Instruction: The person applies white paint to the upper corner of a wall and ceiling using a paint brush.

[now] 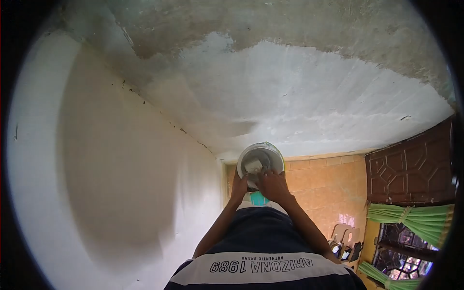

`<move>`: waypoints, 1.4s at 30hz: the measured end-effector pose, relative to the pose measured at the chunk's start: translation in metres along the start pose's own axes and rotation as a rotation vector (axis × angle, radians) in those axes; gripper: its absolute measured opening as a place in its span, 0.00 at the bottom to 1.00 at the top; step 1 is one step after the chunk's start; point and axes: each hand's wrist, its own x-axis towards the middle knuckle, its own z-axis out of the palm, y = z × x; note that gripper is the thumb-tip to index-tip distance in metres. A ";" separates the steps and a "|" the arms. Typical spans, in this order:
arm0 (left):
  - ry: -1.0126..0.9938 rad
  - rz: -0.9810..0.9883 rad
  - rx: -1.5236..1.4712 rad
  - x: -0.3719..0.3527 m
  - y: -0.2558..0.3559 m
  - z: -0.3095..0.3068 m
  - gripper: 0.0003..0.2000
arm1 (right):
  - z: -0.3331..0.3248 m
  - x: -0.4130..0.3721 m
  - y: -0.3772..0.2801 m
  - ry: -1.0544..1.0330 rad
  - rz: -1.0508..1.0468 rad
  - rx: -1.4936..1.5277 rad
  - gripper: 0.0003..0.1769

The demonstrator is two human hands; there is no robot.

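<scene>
A white bucket point(282, 159) is held up in front of my body, its opening towards me and its inside smeared grey. My left hand point(238, 185) grips the bucket's left side at the rim. Over the near right rim reaches my right hand point(273, 184), its fingers curled inside the bucket. They close on a tool with a flat, pale, block-shaped head point(253, 166), which lies within the bucket; I cannot tell whether it is a brush or a scraper. Just below the bucket shows a teal patch point(259, 198).
Ahead stands a wall point(309, 101) coated white low down, with a bare grey band point(299, 24) above. A pale side wall point(121, 159) rises close on my left. To the right are orange floor tiles point(319, 181), a brown panelled door point(411, 169), green curtains point(411, 215) and chairs point(345, 234).
</scene>
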 end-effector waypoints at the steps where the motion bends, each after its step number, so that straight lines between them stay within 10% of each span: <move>1: 0.022 -0.022 -0.014 -0.005 0.009 0.006 0.33 | -0.014 -0.004 0.004 0.099 0.035 0.080 0.31; 3: 0.011 0.004 0.014 -0.008 0.014 0.011 0.33 | -0.023 -0.006 0.022 0.196 0.070 0.160 0.33; 5: -0.022 -0.001 0.024 -0.020 0.037 0.021 0.34 | -0.012 -0.005 0.053 0.842 0.113 0.154 0.36; 12: -0.210 0.199 0.353 -0.003 0.025 0.023 0.34 | 0.007 -0.027 0.134 0.140 0.333 1.033 0.33; 16: -0.171 0.017 0.560 -0.015 0.070 0.045 0.35 | 0.035 -0.034 0.146 0.153 0.286 1.011 0.28; 19: 0.092 0.258 0.710 -0.018 0.072 0.066 0.31 | 0.043 -0.029 0.140 0.227 0.344 1.015 0.30; 21: 0.577 1.066 1.087 -0.015 0.077 0.079 0.29 | 0.048 -0.023 0.133 0.321 0.340 0.962 0.31; 25: -0.031 0.374 0.670 -0.028 0.062 0.098 0.28 | 0.050 -0.015 0.138 0.351 0.429 1.068 0.31; 29: 0.201 0.716 1.207 -0.020 0.042 0.122 0.34 | 0.037 -0.014 0.142 0.283 0.396 1.077 0.31; 37: -0.060 0.123 1.105 0.009 0.049 0.122 0.39 | 0.031 -0.015 0.138 0.281 0.256 1.078 0.24; 42: 0.042 0.300 1.099 0.004 0.040 0.117 0.42 | 0.034 -0.018 0.136 0.255 0.272 1.154 0.24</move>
